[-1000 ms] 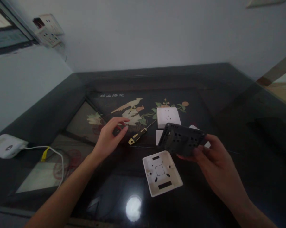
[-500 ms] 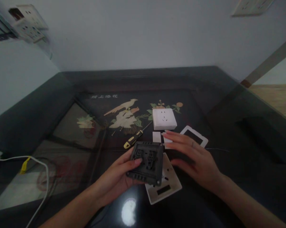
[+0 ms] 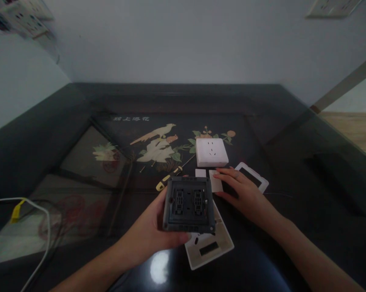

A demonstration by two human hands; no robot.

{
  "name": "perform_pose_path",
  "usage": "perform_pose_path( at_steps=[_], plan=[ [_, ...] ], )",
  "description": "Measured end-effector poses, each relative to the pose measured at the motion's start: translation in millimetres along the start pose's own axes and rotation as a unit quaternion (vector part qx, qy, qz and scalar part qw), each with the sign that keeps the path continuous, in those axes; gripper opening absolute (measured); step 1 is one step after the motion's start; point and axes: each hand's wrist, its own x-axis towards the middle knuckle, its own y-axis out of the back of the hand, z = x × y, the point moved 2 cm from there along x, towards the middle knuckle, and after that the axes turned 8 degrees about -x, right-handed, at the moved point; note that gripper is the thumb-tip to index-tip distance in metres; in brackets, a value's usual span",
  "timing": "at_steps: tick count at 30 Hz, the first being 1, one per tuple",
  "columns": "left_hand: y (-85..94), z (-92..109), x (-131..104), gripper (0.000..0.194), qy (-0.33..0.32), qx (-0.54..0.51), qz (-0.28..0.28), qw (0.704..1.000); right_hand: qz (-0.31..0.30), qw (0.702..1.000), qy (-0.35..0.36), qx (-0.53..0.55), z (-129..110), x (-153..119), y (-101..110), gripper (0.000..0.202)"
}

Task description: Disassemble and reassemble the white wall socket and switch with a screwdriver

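My left hand (image 3: 149, 229) grips a black square switch module (image 3: 189, 205), thumb along its lower edge, the face with two slotted mounts turned up toward me. My right hand (image 3: 242, 190) has its fingertips and thumb around a flat white switch rocker (image 3: 215, 181) lying on the table. A second white rocker (image 3: 200, 173) lies just left of it, partly hidden behind the module. Below the module, a white open back box (image 3: 222, 243) lies tilted on the table, partly covered by it. A white frame (image 3: 263, 184) rests beyond my right hand.
A white socket (image 3: 212, 152) sits behind the rockers. A yellow-and-black screwdriver (image 3: 169, 178) lies left of it, with two screws (image 3: 142, 168) nearby. A white cable (image 3: 47, 227) with a yellow tag (image 3: 17, 211) runs along the left of the glossy dark table (image 3: 88, 99).
My left hand has turned the switch module more squarely toward me, its thumb moving from the face to the lower edge. My right hand has lowered onto the white rocker and closed around it.
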Motion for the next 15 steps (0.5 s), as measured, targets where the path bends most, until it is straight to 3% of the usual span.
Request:
perform_pose_path(
  at_steps=[9, 12, 15],
  plan=[
    [-6.8, 4.6, -4.3, 0.076, -0.056, 0.067, 0.029, 0.996, -0.015, 0.999, -0.017, 0.029, -1.1, -1.5, 2.5, 0.037],
    [-3.6, 4.2, -3.6, 0.086, -0.044, 0.068, 0.044, 0.996, 0.023, 0.997, -0.049, 0.046, -4.1, -2.0, 11.9, 0.033],
    [-4.3, 5.7, -4.0, 0.1, -0.036, 0.073, 0.051, 0.995, 0.071, 0.975, -0.112, 0.177, -12.1, -3.2, 26.4, 0.034]
  ],
)
